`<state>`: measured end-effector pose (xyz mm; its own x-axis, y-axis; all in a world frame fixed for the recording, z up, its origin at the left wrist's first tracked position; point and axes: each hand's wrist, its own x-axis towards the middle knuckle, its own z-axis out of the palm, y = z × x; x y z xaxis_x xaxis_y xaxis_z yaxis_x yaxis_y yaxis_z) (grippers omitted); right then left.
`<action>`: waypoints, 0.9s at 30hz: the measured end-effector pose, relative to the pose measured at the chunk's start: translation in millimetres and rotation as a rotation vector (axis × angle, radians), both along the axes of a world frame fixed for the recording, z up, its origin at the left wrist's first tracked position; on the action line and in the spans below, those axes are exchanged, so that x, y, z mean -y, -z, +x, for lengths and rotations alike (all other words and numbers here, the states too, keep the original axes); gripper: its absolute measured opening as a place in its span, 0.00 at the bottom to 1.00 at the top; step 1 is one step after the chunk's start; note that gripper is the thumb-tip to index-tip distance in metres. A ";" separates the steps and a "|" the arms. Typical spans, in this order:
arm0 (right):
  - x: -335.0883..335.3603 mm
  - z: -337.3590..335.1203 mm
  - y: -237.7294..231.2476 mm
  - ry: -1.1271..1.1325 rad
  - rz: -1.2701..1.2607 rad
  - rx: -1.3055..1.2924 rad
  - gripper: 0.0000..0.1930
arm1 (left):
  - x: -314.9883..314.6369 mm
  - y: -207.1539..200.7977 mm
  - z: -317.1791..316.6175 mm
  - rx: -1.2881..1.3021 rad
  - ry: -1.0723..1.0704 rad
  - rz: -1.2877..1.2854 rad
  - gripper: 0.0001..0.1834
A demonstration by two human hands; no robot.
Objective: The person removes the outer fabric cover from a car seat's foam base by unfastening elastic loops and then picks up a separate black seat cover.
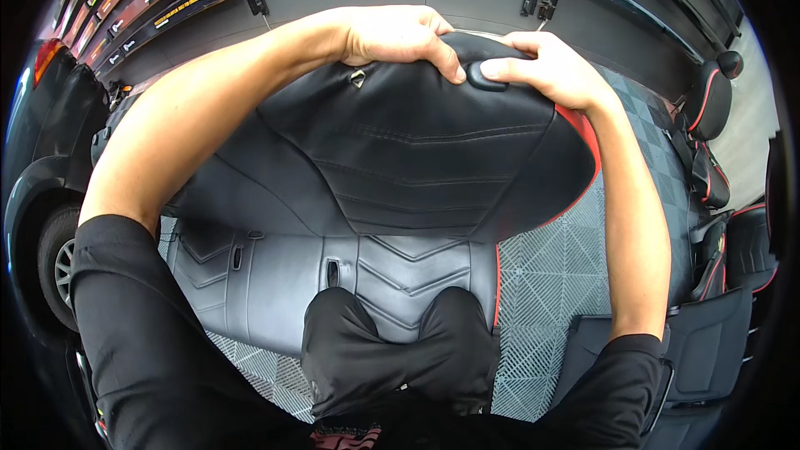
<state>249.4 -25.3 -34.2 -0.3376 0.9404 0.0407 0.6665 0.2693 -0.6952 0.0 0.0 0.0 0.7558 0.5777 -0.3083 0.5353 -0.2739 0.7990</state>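
Note:
A black leather-like seat backrest (pixel 425 150) with stitched lines and a red edge stands in front of me. My left hand (pixel 404 37) grips its top edge, fingers curled over the far side and out of sight, thumb on the near face. My right hand (pixel 550 71) holds the same edge further right, its thumb pressing on a smooth black oval piece (pixel 486 77). My left thumb tip lies right beside that piece. Left of my hands, a small hole (pixel 357 78) in the cover shows something pale inside. My knees rest on the black seat cushion (pixel 267 283).
A dark car (pixel 42 142) stands close on the left. Shelves with long boxes (pixel 167 4) line the far left wall. Several black seats with red trim (pixel 712 108) stand on the right, above a dark seat part (pixel 708 342). Grey grid tiles (pixel 550 283) cover the floor.

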 end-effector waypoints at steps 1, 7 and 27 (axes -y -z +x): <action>-3.3 2.4 1.9 -0.018 -0.005 0.023 0.33 | 3.8 1.1 3.3 0.002 0.002 0.014 0.25; 10.0 -12.7 -2.6 -0.086 -0.029 -0.220 0.29 | -1.2 4.9 -5.7 0.174 0.109 0.069 0.28; -8.9 2.0 -18.1 -0.212 -0.285 -0.367 0.14 | 23.2 -30.4 26.9 -0.245 -0.418 0.056 0.15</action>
<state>251.4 -16.4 -16.1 -0.5337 0.8438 -0.0558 0.3155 0.1375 -0.9389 26.9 -23.2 30.4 0.3643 0.8371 -0.4080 0.7792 -0.0341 0.6259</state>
